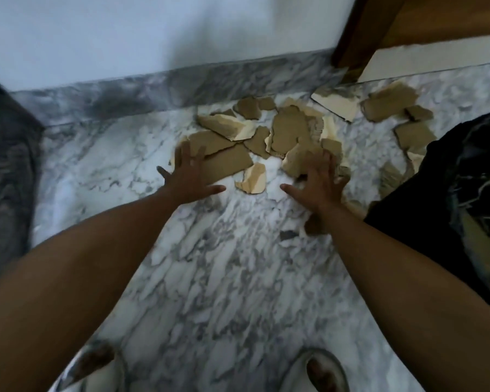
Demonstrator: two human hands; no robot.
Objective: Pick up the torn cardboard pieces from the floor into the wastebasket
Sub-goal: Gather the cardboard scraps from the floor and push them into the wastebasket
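Observation:
Several torn brown cardboard pieces [287, 131] lie scattered on the marble floor near the wall. My left hand [191, 176] is spread flat, fingers straight, its fingertips on a large flat piece [227, 162]. My right hand [318, 181] lies over the near edge of a raised piece [299, 159], fingers slightly bent on it, thumb stretched to the left. A small pale scrap [253, 179] sits between the hands. The black wastebasket [464, 193] stands at the right edge, only partly in view.
A marble skirting [181, 89] and white wall run behind the pile. A wooden door frame [359, 29] stands at the top right. A dark grey object [6, 165] fills the left edge. My two sandalled feet [320, 372] show at the bottom.

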